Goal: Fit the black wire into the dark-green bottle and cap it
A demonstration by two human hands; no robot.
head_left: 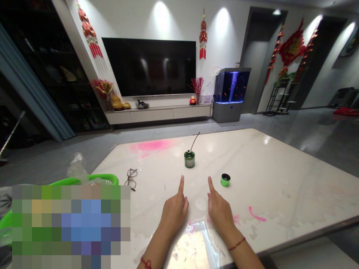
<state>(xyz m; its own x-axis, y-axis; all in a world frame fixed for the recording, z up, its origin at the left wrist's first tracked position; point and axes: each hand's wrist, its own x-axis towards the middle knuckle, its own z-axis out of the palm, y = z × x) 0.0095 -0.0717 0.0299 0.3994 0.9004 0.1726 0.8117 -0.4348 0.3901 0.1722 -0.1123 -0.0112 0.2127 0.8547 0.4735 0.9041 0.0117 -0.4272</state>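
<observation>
Green glass bottle (189, 160), a thin dark stick (195, 141) leaning from its neck: upright, just beyond the left index fingertip, untouched. Left hand (174, 210) and right hand (220, 210): each partly open, index finger extended forward, remaining fingers curled, nothing held. Green cap (225, 182), dark interior facing up: just right of the right fingertip. Eyeglasses (131, 179): left of the left hand. Green plastic basket (108, 177): farther left, largely obscured by pixelation. Marble-patterned table (280, 164): beneath both hands, pink stains noted. Television (151, 67): well beyond the hands.
</observation>
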